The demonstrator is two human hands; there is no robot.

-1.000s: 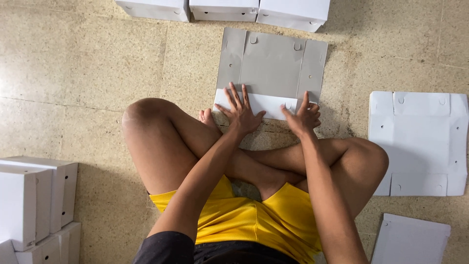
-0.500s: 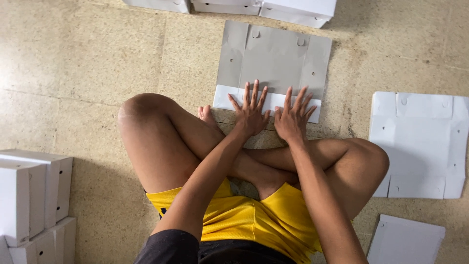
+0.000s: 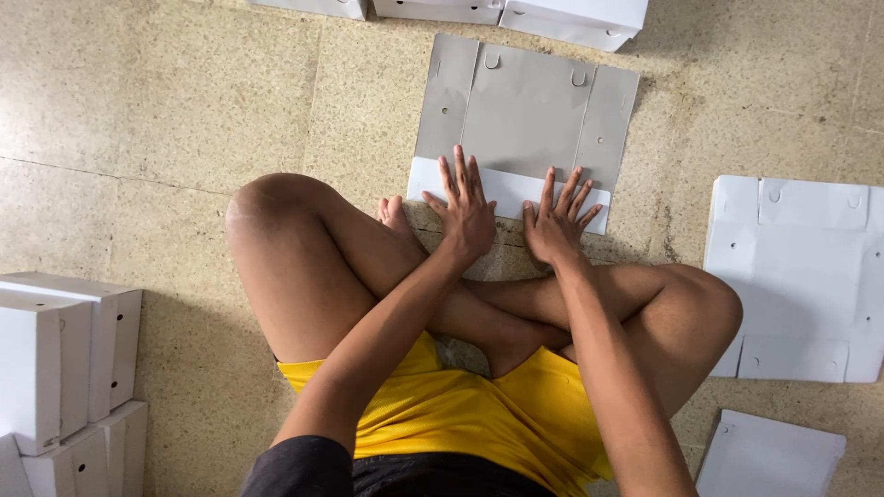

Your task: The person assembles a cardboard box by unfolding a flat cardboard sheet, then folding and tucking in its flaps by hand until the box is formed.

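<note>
I sit cross-legged on a speckled tiled floor. A flat cardboard box blank (image 3: 525,115), grey side up, lies in front of my legs. Its near edge is folded over into a white strip (image 3: 502,189). My left hand (image 3: 465,207) lies flat on the left part of that strip, fingers spread. Beside it, my right hand (image 3: 555,221) presses flat on the right part of the same strip. Neither hand grips anything.
Assembled white boxes stand stacked at the left (image 3: 64,359) and in a row along the top edge (image 3: 571,18). A white flat box blank (image 3: 801,276) lies at the right, another sheet (image 3: 769,456) at the bottom right.
Both hands flattened and moved closer together along the folded white strip. The right hand went from curled at the strip's right end to flat and spread.
</note>
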